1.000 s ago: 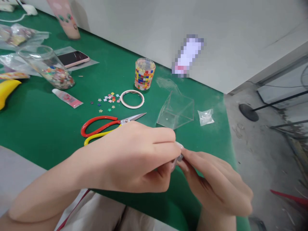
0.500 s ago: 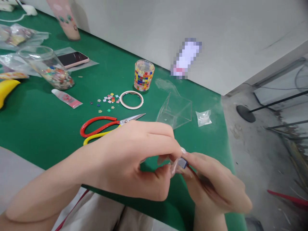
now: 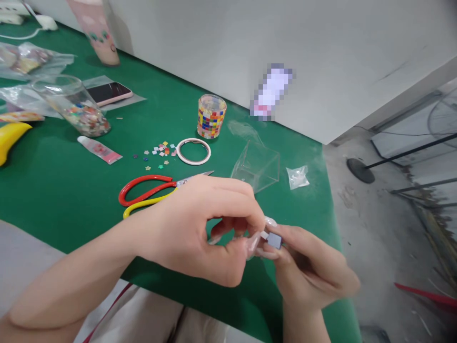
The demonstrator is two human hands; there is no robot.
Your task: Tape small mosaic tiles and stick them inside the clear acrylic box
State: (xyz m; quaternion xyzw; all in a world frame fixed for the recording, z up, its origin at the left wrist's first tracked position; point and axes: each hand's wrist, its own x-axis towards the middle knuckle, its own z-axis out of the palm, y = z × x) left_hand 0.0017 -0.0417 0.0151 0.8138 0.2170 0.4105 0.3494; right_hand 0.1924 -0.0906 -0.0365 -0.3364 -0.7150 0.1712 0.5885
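My left hand (image 3: 200,228) and my right hand (image 3: 314,267) meet above the near edge of the green table (image 3: 53,186). My right fingers pinch a small grey-blue square tile (image 3: 274,239). My left thumb and forefinger are pinched together against that tile's left edge, touching a tiny white bit there. Just beyond my left hand lie red-and-yellow scissors (image 3: 150,190). A clear plastic box (image 3: 257,164) lies on its side past my fingertips. A glass covered in coloured tiles (image 3: 211,116) stands further back, with a tape ring (image 3: 193,151) and loose tiles (image 3: 160,151) before it.
A tipped jar of coloured tiles (image 3: 76,107), a small tube (image 3: 99,149), a phone (image 3: 109,92), plastic bags (image 3: 21,57) and a yellow object (image 3: 10,136) occupy the left. A small clear bag (image 3: 297,176) lies near the table's right edge. A grey wall (image 3: 321,57) backs the table.
My left fingers have loosened from a tight clasp, so the grey-blue tile in my right fingers now shows. Both hands stay at the same spot; the view shifted slightly.
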